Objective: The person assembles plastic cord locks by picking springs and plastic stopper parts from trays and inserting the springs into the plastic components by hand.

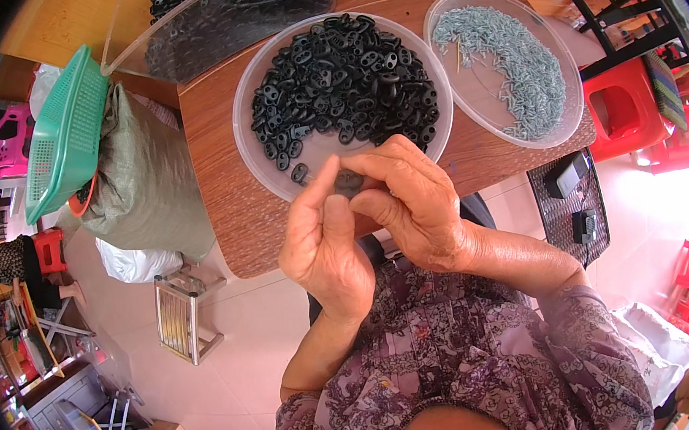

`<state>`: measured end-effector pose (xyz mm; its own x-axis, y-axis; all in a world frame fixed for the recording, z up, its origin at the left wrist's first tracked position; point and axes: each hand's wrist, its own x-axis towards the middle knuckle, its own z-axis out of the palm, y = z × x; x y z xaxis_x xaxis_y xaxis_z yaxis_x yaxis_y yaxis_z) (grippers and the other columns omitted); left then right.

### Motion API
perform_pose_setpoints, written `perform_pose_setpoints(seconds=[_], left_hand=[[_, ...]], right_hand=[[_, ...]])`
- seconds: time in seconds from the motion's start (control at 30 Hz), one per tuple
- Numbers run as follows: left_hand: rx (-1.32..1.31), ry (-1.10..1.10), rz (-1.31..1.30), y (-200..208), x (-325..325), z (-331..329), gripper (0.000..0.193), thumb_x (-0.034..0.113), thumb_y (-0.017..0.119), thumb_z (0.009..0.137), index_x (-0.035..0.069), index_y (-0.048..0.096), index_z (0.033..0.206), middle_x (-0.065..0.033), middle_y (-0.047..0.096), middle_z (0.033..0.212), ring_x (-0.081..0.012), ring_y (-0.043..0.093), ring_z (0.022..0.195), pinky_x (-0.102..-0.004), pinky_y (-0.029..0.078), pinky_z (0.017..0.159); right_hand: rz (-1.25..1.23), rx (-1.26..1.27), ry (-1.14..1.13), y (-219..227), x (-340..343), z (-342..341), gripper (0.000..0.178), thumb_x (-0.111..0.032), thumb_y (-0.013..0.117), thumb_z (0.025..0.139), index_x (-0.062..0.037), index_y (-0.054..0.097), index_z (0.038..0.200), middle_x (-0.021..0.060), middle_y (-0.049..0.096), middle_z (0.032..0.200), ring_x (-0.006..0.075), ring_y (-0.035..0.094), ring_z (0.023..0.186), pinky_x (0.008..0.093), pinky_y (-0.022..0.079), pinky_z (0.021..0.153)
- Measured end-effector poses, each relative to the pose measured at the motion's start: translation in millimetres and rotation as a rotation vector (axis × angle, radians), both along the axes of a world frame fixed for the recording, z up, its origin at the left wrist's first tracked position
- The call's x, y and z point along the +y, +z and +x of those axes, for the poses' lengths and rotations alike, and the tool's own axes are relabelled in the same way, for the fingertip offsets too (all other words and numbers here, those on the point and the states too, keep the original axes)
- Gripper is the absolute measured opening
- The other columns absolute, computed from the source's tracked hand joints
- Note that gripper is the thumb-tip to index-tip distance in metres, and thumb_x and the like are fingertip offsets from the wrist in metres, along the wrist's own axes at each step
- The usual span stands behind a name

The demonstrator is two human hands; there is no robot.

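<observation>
Both hands meet over the near rim of a round clear tub [243, 133] holding a heap of small black oval two-holed plastic pieces [337, 71]. Between my fingertips is one dark piece [348, 182], blurred and partly covered. My left hand [327, 247] pinches it with thumb and index finger. From the other side my right hand [413, 203] closes on it with bent fingers. One loose black piece [299, 172] lies near my left index fingertip. To the right, a clear oval tray [480, 102] holds many tiny pale grey-blue pieces [526, 58], too small to make out exactly.
The tubs rest on a brown wooden table [231, 228]. Behind stands a clear bin [253, 13] of black parts. A green basket [68, 136] tops a sack [145, 178] at left. A metal-framed stool [190, 317] and red stools [626, 111] stand on the floor.
</observation>
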<state>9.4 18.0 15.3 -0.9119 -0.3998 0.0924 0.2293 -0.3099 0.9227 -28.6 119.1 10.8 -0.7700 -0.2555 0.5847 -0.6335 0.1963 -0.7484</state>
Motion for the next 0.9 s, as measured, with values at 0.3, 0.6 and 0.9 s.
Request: perform_pose_setpoints(seconds=[0.3, 0.6, 0.9], left_hand=[[0.020, -0.001, -0.058, 0.9, 1.0, 1.6, 0.030, 0.010, 0.053, 0.090, -0.008, 0.052, 0.114, -0.0052, 0.058, 0.093, -0.0058, 0.050, 0.077, -0.0181, 0.041, 0.071], [0.044, 0.006, -0.004, -11.2, 1.6, 8.2, 0.027, 0.009, 0.056, 0.089, -0.007, 0.054, 0.111, -0.0042, 0.057, 0.089, -0.0068, 0.052, 0.072, -0.0195, 0.044, 0.067], [0.068, 0.071, 0.033, -12.9, 9.0, -4.2, 0.022, 0.008, 0.053, 0.090, -0.006, 0.054, 0.107, -0.0055, 0.057, 0.086, -0.0090, 0.053, 0.073, -0.0215, 0.046, 0.068]], right_hand=[[-0.022, 0.088, -0.037, -1.6, -2.3, 1.0, 0.031, 0.003, 0.062, 0.071, 0.0051, 0.053, 0.100, 0.0160, 0.056, 0.088, 0.0314, 0.051, 0.072, 0.0367, 0.044, 0.063], [-0.031, 0.215, -0.102, -4.5, -6.8, 2.8, 0.015, 0.001, 0.059, 0.075, 0.0076, 0.056, 0.088, 0.0155, 0.057, 0.085, 0.0270, 0.052, 0.068, 0.0335, 0.043, 0.059], [-0.058, 0.242, -0.151, -4.8, -11.7, -7.6, 0.013, 0.004, 0.058, 0.072, 0.0074, 0.056, 0.085, 0.0157, 0.057, 0.081, 0.0277, 0.052, 0.065, 0.0344, 0.044, 0.056]])
